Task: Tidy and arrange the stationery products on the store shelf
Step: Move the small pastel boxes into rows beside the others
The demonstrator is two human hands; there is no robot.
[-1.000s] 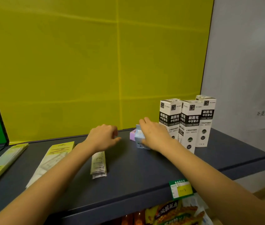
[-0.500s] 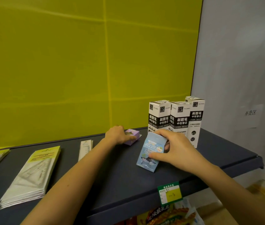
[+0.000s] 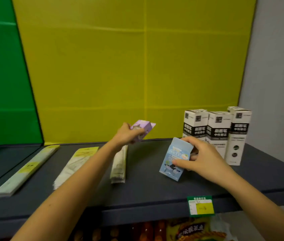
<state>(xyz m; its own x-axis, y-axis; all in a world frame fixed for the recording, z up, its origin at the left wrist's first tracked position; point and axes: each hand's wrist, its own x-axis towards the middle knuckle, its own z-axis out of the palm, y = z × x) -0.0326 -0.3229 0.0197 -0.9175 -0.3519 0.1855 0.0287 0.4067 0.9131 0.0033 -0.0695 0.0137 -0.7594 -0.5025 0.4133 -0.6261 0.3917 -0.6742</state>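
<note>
My left hand (image 3: 126, 134) grips a small purple box (image 3: 143, 128) and holds it in the air above the back of the dark shelf (image 3: 146, 192). My right hand (image 3: 202, 160) grips a light blue box (image 3: 174, 158), tilted, with its lower corner near the shelf surface. Behind my right hand stand three tall white-and-black boxes (image 3: 217, 131) in a row at the back right. Flat on the shelf lie a narrow pack (image 3: 119, 164), a yellow-topped pack (image 3: 78, 162) and a long thin pack (image 3: 28, 169) further left.
A yellow panel (image 3: 129, 66) backs the shelf, with a green panel (image 3: 2, 75) to the left and a grey wall (image 3: 276, 84) on the right. A green and yellow price tag (image 3: 200, 206) hangs on the shelf's front edge. Snack bags (image 3: 190, 230) show on the level below.
My left hand has lifted the purple box off the shelf. My right hand still holds the blue box at about the same tilt. The view has swung left.
</note>
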